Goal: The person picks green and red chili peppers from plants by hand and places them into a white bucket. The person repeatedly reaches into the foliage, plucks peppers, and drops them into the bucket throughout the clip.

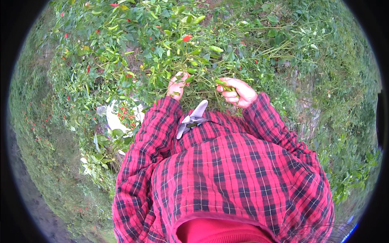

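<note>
My left hand (176,86) is among the leaves of a chili pepper plant (194,62), its fingers closed around a thin stem. Leaves hide part of the fingertips. To its right, my right hand (240,92) is curled around several green chili peppers (230,88), with one pepper tip showing above the thumb. Just above both hands hang more green chilies (216,49) and a red chili (187,38), still on the branches.
A white bag (114,117) with red chilies (126,114) inside is by my left forearm. Pale, knotted-looking fabric (196,115) sits at my waist. Dense pepper foliage (106,60) with red and green fruit spreads ahead and left; greenery (343,79) continues on the right.
</note>
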`<state>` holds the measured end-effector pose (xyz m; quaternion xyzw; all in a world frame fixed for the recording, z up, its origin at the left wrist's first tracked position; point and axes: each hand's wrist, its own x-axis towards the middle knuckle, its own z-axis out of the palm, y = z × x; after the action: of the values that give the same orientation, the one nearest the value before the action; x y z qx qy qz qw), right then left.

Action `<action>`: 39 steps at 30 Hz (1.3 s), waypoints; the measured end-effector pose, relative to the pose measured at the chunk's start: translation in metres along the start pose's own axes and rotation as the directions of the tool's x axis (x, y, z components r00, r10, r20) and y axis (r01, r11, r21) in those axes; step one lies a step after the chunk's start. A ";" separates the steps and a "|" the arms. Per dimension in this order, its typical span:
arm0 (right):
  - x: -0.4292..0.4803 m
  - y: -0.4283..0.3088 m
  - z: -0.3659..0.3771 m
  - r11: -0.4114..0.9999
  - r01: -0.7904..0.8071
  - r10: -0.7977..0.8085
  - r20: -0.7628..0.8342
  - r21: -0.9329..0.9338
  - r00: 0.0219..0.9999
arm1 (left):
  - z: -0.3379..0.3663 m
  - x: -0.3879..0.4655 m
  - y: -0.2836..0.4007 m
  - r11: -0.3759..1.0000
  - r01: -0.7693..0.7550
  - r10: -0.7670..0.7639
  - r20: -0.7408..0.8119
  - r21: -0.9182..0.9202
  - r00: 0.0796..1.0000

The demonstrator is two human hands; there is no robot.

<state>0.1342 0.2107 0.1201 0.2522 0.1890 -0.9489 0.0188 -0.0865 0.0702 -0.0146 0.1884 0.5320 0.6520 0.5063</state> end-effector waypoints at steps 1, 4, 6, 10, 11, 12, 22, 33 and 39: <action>0.000 0.001 -0.001 1.000 0.027 -0.028 -0.055 -0.013 0.998 | 0.003 -0.001 0.002 1.000 -0.005 0.005 -0.009 -0.025 1.000; 0.003 0.004 -0.005 0.978 0.115 -0.142 -0.152 -0.175 0.978 | 0.013 -0.002 0.008 0.973 0.003 -0.011 -0.032 -0.230 0.999; 0.005 0.008 -0.008 0.964 0.156 -0.201 -0.204 -0.217 0.958 | 0.021 -0.006 0.011 0.997 -0.027 0.032 -0.073 0.072 0.997; 0.011 0.015 -0.017 0.947 0.201 -0.268 -0.273 -0.250 0.924 | 0.028 -0.008 0.016 0.988 -0.053 0.044 -0.062 -0.144 0.997; 0.012 0.015 -0.020 0.939 0.219 -0.285 -0.249 -0.264 0.926 | 0.027 -0.009 0.017 0.985 0.002 -0.020 -0.104 -0.172 0.994; 0.010 0.014 -0.024 0.921 0.193 -0.279 -0.226 -0.338 0.933 | 0.027 -0.008 0.018 0.997 -0.034 0.028 -0.080 -0.074 0.996; -0.074 -0.034 0.003 0.887 0.311 -0.367 -0.112 -0.342 0.923 | 0.030 -0.015 0.026 0.984 -0.038 0.058 -0.110 0.174 0.992; -0.007 -0.036 0.013 0.217 -0.170 -0.071 -0.189 -0.961 0.979 | 0.039 -0.016 0.027 0.916 -0.033 0.082 -0.106 0.400 0.991; -0.018 -0.021 -0.001 0.458 -0.243 0.083 -0.231 -0.855 0.970 | 0.042 -0.017 0.026 0.997 -0.058 0.063 -0.092 0.056 0.994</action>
<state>0.1476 0.2299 0.1355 0.2969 0.6237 -0.6885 0.2211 -0.0583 0.0788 0.0287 0.1870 0.5664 0.6607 0.4556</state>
